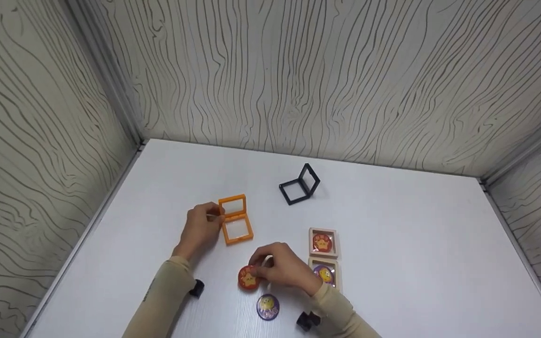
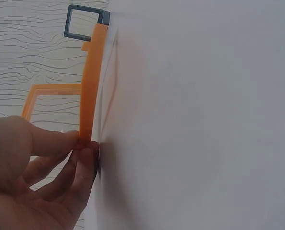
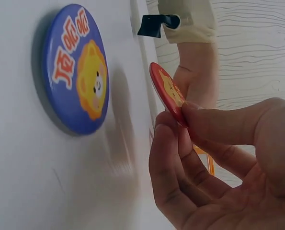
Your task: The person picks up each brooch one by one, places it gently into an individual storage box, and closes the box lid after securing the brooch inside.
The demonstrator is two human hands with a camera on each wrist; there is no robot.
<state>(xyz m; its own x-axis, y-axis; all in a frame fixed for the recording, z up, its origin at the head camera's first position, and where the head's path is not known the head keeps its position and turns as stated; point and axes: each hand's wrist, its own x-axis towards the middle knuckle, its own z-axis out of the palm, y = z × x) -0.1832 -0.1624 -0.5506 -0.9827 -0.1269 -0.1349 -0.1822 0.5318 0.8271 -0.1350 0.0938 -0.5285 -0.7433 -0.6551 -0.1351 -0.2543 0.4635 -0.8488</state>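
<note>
My left hand [image 1: 201,227] pinches the edge of an orange hinged frame [image 1: 239,242], which stands unfolded with a clear film in each half. In the left wrist view, thumb and fingertips grip the frame's orange rim [image 2: 90,91]. A round red badge [image 3: 167,91] with a yellow star figure is pinched between thumb and fingers of my right hand [image 1: 285,266], tilted and held off the table. Just in front of that hand, a purple-blue round badge [image 1: 268,307] with a yellow lion-like face lies face up on the table.
Right of my right hand are two pale frames: one [image 1: 311,242] holds a red badge, the nearer one [image 1: 337,280] a purple badge partly hidden by the hand. A black hinged frame [image 1: 294,191] stands unfolded farther back. Patterned walls [image 1: 289,75] enclose the white table [image 1: 406,244].
</note>
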